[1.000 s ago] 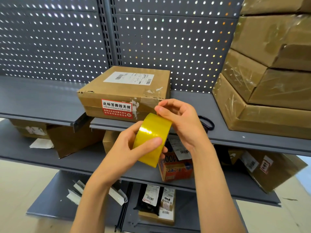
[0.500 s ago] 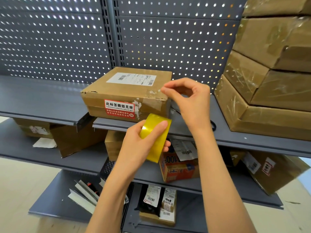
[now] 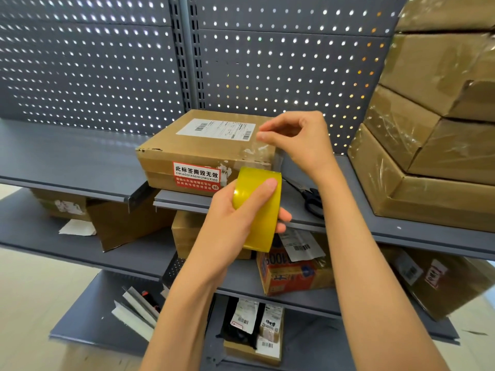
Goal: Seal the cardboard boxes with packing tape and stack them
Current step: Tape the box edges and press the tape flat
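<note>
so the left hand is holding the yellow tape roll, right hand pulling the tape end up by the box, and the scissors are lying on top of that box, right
Not quite. The head view shows the scissors lying on the shelf beside the box, not on top of it. The left hand does hold the tape roll; the right hand pinches the tape end.

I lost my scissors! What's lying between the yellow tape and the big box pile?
The head view shows black scissors lying on the grey shelf there.
</note>
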The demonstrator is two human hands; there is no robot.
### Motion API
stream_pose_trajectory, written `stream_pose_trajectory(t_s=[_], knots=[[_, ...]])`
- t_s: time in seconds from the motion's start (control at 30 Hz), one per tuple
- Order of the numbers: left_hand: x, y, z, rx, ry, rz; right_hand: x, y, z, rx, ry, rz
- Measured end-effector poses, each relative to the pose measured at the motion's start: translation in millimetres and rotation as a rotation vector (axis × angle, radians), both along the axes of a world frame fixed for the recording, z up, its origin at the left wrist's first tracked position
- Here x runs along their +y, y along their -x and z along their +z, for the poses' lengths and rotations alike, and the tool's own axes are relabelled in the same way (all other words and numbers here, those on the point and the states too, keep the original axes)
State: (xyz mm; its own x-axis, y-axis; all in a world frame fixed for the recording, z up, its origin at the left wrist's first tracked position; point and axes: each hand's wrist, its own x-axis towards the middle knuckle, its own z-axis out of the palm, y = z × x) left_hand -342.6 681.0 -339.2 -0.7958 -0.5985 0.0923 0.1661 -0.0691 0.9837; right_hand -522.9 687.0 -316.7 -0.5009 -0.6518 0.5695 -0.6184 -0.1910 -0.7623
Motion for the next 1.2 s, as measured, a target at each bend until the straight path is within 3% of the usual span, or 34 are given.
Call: stream_pose_trajectory(t_s=[0.67, 0.87, 1.03, 1.2], knots=[[-16.0, 22.2, 1.0, -0.044, -0.098, 0.071, -27.3, 27.0, -8.9, -0.006, -0.071, 0.029], [-20.8, 27.3, -5.4, -0.068, -0.151, 0.080, -34.4, 35.7, -27.6, 0.015, -0.180, 0.017], [-21.7, 28.4, -11.1, -0.069, -0.155, 0.070, -41.0, 42.2, -31.0, -0.083, -0.208, -0.001], [-22.4, 29.9, -15.5, -0.074, -0.162, 0.078, -36.5, 32.7, -28.2, 0.041, -0.263, -0.043]])
